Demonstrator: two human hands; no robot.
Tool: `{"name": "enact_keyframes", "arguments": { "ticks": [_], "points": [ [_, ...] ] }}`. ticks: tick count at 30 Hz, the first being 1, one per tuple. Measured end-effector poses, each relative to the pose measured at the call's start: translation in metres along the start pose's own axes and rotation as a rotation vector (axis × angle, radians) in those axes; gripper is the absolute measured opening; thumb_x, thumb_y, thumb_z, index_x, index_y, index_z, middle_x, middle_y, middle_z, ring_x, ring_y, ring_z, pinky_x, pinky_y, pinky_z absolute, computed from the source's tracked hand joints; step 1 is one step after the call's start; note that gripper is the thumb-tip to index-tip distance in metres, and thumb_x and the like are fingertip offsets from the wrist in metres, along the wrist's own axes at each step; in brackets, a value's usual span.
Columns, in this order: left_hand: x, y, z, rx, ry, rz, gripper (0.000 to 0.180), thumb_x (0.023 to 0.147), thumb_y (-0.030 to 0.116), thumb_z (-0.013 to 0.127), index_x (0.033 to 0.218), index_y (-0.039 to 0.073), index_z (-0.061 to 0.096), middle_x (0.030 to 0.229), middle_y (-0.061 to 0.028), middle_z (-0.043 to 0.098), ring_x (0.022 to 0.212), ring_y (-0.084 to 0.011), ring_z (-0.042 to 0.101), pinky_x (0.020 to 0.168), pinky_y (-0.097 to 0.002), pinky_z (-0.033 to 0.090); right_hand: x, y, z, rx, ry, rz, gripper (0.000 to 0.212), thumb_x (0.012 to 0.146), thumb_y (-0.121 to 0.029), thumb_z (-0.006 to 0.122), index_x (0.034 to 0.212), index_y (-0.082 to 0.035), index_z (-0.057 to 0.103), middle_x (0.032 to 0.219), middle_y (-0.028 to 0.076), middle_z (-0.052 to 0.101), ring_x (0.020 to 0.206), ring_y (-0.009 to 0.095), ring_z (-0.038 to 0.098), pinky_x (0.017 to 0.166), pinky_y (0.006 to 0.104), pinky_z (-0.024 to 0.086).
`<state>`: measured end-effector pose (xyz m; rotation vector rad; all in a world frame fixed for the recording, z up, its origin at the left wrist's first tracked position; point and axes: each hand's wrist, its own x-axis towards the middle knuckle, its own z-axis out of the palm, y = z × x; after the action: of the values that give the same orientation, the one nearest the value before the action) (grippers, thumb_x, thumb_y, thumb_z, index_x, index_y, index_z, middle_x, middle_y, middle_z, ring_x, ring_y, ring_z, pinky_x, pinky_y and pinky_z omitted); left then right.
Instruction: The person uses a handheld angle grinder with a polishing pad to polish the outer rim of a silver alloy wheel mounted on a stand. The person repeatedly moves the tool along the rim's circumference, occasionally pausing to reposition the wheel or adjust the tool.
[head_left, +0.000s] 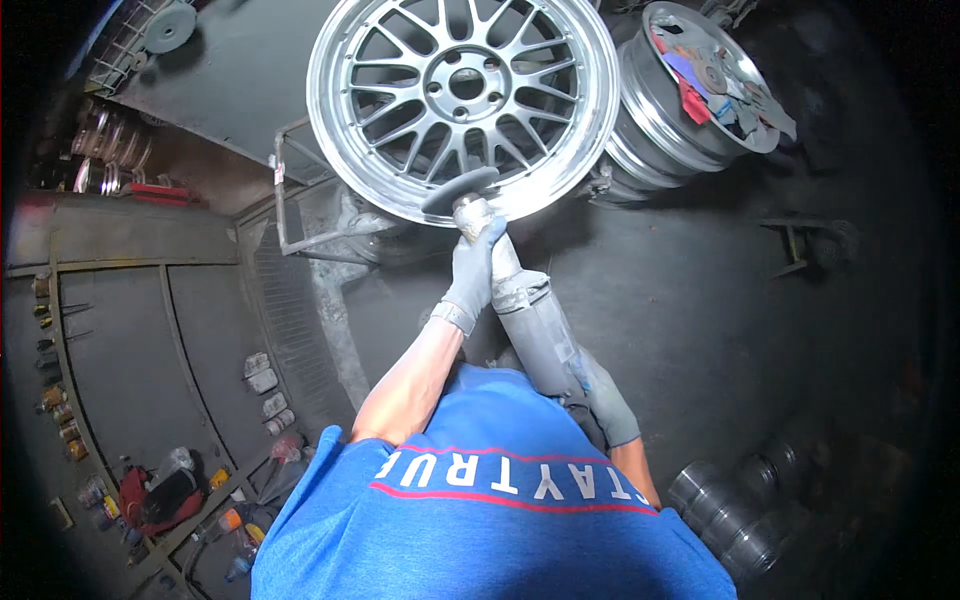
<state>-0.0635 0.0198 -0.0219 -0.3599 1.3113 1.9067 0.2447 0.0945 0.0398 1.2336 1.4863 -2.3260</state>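
A large silver alloy wheel rim (340, 110) with many spokes faces me at the top of the view. In front of its lower lip is the grey round disc (462, 188) of a long, dust-covered power sander (535, 325); whether disc and lip touch I cannot tell. Just behind the disc, my left hand (472, 268), in a grey glove, is closed around the sander's narrow neck. My right hand (607, 400), gloved too, grips the rear of the sander's body, its fingers partly hidden by the tool.
Another wheel (650, 110), holding rags and discs, lies right of the rim. A metal pipe frame (282, 200) stands at left. Dark cylinders (725, 510) sit lower right on the floor. Bottles and bags (165, 490) lie lower left, and a bracket (795, 245) sits farther right.
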Motion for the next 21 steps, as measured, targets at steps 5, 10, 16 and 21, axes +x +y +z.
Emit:
{"name": "enact_keyframes", "arguments": {
  "ticks": [5,10,16,21],
  "points": [
    [0.015,-0.055,0.044,-0.193,-0.139,-0.142,0.058,0.091,0.034,0.091,0.134,0.004,0.065,0.108,-0.0056,0.069,0.092,-0.0184,0.070,0.083,-0.0378,0.060,-0.031,-0.037,-0.046,-0.221,0.120,-0.056,0.060,0.114,-0.032,0.059,0.160,0.006,0.051,0.161,0.018,0.057,0.148,0.026,0.051,0.126,0.0372,0.037],
    [0.033,-0.069,0.086,-0.365,-0.318,-0.208,0.027,0.099,0.029,0.082,0.110,0.011,0.064,0.091,-0.0085,0.071,0.077,-0.0237,0.071,0.070,-0.0409,0.062,-0.051,-0.075,-0.043,-0.211,0.263,-0.001,0.060,0.114,-0.034,0.061,0.164,-0.004,0.047,0.120,0.012,0.068,0.082,0.016,0.062,0.070,0.0309,0.052],
    [0.020,-0.040,0.070,-0.341,-0.347,-0.322,0.033,0.099,0.034,0.082,0.112,0.009,0.064,0.091,-0.0107,0.071,0.076,-0.0253,0.072,0.072,-0.0424,0.063,-0.066,-0.074,0.014,-0.202,0.313,0.005,0.063,0.113,-0.037,0.062,0.165,-0.005,0.045,0.115,0.012,0.069,0.069,0.012,0.060,0.055,0.0277,0.049],
    [0.008,-0.013,0.012,-0.252,-0.318,-0.348,0.035,0.098,0.034,0.084,0.111,0.009,0.064,0.089,-0.0114,0.071,0.073,-0.0256,0.072,0.069,-0.0420,0.063,-0.071,-0.028,0.077,-0.290,0.326,-0.093,0.065,0.114,-0.037,0.060,0.162,0.003,0.047,0.147,0.021,0.064,0.122,0.026,0.066,0.102,0.0356,0.055]
  ]
}}
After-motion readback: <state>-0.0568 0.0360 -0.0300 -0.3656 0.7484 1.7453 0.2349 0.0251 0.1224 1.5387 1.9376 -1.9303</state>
